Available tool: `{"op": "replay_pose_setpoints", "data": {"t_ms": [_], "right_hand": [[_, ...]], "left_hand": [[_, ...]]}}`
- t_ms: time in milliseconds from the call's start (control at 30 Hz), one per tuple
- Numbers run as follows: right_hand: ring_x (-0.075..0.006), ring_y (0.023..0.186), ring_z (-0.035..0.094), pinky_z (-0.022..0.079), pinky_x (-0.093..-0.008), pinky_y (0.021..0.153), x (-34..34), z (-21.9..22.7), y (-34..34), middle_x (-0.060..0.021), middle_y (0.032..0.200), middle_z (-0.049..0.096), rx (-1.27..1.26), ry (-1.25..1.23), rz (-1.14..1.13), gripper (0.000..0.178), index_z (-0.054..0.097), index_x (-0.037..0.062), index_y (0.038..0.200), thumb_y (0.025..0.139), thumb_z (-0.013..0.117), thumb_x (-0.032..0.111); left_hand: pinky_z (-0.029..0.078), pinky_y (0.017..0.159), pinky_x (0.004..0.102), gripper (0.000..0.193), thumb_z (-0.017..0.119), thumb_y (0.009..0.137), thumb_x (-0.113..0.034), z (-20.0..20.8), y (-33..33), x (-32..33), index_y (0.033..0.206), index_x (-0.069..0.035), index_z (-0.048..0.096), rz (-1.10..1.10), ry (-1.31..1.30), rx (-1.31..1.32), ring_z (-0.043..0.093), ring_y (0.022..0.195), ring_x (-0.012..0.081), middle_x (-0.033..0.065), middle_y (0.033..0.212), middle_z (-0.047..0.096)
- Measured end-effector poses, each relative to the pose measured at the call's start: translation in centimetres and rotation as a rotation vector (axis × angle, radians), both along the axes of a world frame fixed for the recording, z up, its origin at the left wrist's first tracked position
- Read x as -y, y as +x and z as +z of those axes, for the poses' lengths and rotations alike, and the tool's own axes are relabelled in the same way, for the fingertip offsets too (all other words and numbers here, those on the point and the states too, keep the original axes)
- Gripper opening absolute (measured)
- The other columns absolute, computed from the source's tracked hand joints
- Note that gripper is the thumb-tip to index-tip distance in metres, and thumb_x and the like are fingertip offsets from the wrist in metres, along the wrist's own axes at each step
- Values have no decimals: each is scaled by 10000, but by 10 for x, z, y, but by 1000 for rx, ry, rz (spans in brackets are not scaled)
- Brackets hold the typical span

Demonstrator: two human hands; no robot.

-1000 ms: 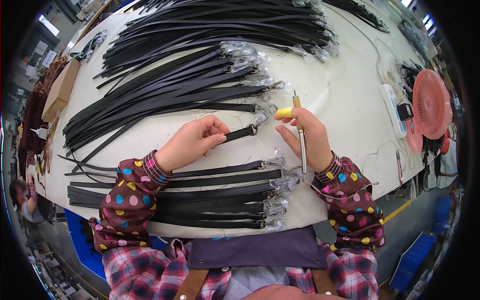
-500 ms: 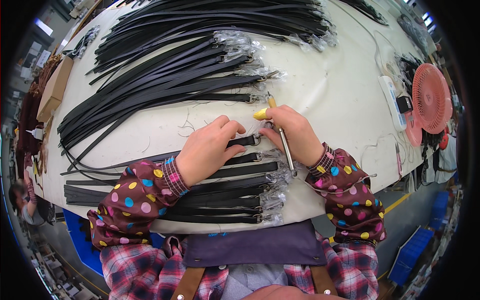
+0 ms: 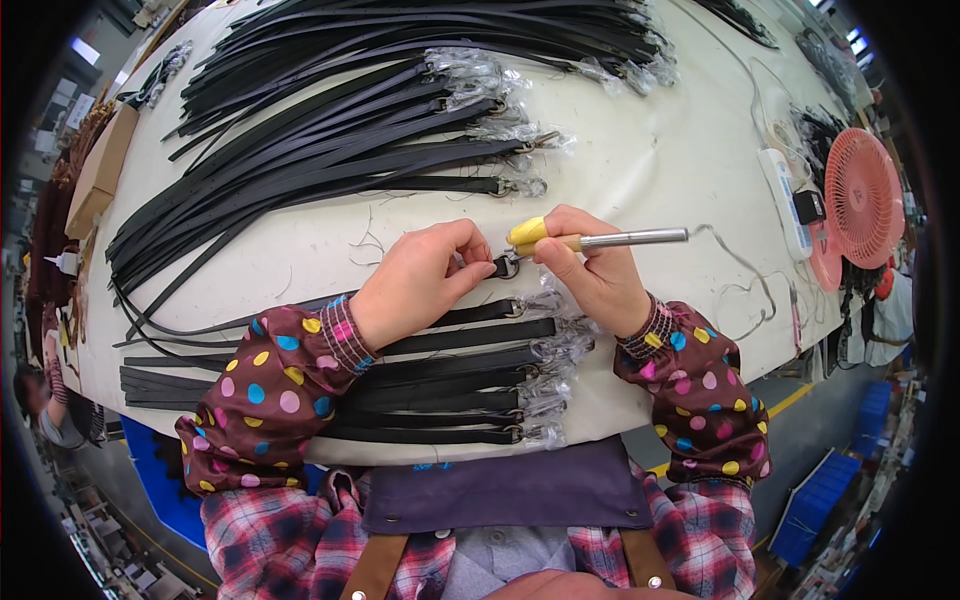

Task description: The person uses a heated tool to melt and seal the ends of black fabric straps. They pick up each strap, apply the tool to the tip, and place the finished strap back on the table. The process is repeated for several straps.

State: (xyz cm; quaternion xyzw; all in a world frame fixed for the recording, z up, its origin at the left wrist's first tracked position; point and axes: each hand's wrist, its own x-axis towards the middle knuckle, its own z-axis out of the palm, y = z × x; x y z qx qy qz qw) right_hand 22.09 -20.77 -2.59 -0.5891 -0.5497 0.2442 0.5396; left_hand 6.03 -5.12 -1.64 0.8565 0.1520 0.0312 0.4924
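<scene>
1. Two bare hands work over a white table (image 3: 650, 160). The left hand (image 3: 425, 272) has thumb and fingertips drawn together, pinching a black strap (image 3: 502, 267) close to its ringed end.
2. The strap lies crosswise in front of the person, its end between the two hands; part of its length is hidden beneath the left hand and sleeve.
3. The right hand (image 3: 598, 272) grips a pen-like tool (image 3: 640, 237) with a yellowish front and a silver shaft. A yellow wrap (image 3: 527, 231) covers one fingertip.
4. Half a second ago, the tool's thin tip pointed away from the person and its shaft toward them. Now the tool lies nearly level, the shaft pointing right and the front end at the strap's end; contact is too small to confirm.
5. The left fingertips, a little apart then, have closed up. A grey cord (image 3: 745, 265) now curves across the table beyond the tool.
6. The nearer straps (image 3: 450, 436) and the upper bundle (image 3: 250, 185) have stayed in place.
7. Writing: blue marks (image 3: 433, 466) on the purple apron flap (image 3: 510, 497) are too small to make out. A white power strip (image 3: 786, 205) and a pink fan (image 3: 862, 198) stand right.
</scene>
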Motion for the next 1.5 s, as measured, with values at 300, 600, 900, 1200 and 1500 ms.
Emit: {"op": "replay_pose_setpoints", "data": {"t_ms": [300,600,900,1200,1500], "right_hand": [[-69,760,549,441,-236,668,-7,0,-14,-24,825,579,-11,-214,-58,206,489,24,937,886,677,90],[-101,603,502,403,-259,532,-9,-8,-17,-50,720,562,-43,-157,-90,221,503,21,871,844,701,115],[-77,771,595,470,-235,651,-7,-3,-14,-28,824,579,-3,-300,-35,217,467,26,940,883,673,63],[-65,748,580,464,-233,620,-7,-2,-15,-28,815,585,31,-311,-43,215,473,25,921,880,680,66],[-64,730,570,459,-231,611,-8,-2,-15,-29,805,588,43,-303,-42,218,474,25,923,880,682,71]], "left_hand": [[525,588,205,141,605,965,-124,-4,-5,-9,963,-12,520,74,-390,-136,569,690,53,28,843,624],[523,589,196,140,604,965,-121,-7,-5,-9,959,-19,509,74,-418,-124,562,686,44,31,869,641],[519,587,194,135,600,964,-113,-5,-4,-9,958,-16,507,81,-450,-122,556,686,45,36,884,637],[514,571,223,143,608,949,-114,-6,-4,-7,956,-3,518,102,-450,-104,566,668,68,43,830,632],[521,591,198,130,595,962,-110,-4,-3,-9,965,-15,507,73,-431,-129,556,692,46,37,890,639]]}}
